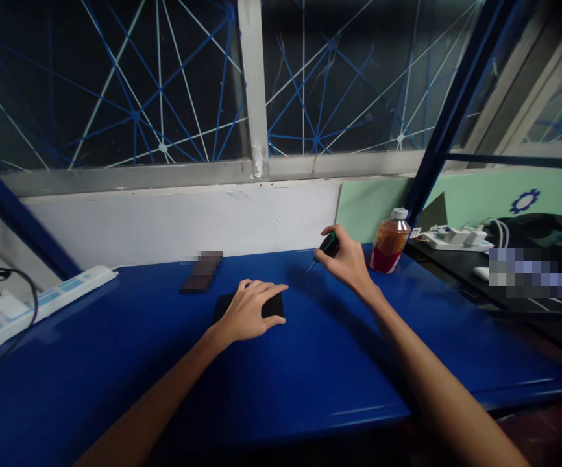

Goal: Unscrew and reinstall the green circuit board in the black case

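Two bare hands work above a glossy blue desk (261,389), one laid on a flat, rectangular black object (274,307), the other lifting a screwdriver with a green-and-black handle (330,244) and a thin metal shaft. The black object lies around the middle of the desk, between the near edge and the far edge along the wall. The left hand (248,311) rests across it, open, thumb and forefinger spread apart at its right-hand side; the palm hides much of the surface. The right hand (352,259) grips the screwdriver by its handle, closer to the far edge, with thumb and fingers closed around it. The tool's long axis slants down and leftward, its shaft aimed roughly toward the object's right side but well short of it; whether the tip touches the desk cannot be told. The left hand is clearly the nearer to the object. A dark, slim rectangular slab (196,280) lies to its left, near the far edge. A clear plastic bottle of orange drink with a red label (390,245) stands by the far right corner, and a white-and-blue power strip (74,290) runs along the left edge.
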### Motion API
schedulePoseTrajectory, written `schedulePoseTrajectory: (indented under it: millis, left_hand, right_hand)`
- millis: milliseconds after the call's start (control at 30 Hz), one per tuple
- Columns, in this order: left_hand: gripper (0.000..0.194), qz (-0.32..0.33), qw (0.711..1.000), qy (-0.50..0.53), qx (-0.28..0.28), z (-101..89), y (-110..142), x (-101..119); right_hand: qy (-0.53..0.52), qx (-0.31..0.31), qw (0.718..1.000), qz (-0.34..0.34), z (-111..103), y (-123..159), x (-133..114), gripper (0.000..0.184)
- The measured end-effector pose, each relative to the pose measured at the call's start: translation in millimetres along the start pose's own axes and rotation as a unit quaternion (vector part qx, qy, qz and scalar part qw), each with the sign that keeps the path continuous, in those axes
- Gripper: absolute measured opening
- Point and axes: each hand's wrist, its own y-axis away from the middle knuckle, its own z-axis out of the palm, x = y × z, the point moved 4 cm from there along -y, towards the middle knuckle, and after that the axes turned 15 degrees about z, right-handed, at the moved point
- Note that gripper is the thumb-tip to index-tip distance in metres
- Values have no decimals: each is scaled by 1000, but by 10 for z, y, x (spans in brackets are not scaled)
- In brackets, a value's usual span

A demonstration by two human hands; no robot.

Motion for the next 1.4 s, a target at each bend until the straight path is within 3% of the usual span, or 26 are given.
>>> schedulePoseTrajectory:
  millis: [200,433,633,800,1033,1400]
  left_hand:
    - [57,10,1000,-6,-7,10,0,15]
    - [58,7,1000,-3,-12,14,0,23]
    - [64,20,999,19,-42,-111,23,-13]
    - [52,20,998,29,-52,-225,63,-106]
    - [35,14,997,26,-78,-224,74,-121]
    - [36,13,993,4,-113,-204,69,-130]
  right_hand:
    - [80,-3,997,-13,106,14,25,32]
    - [89,-17,996,-21,163,16,54,32]
    - [89,-19,995,-28,155,31,26,33]
    - [77,-22,996,-30,146,44,5,33]
    - [82,-8,996,-31,122,39,-1,33]
    - [84,-1,996,-29,98,39,-11,32]
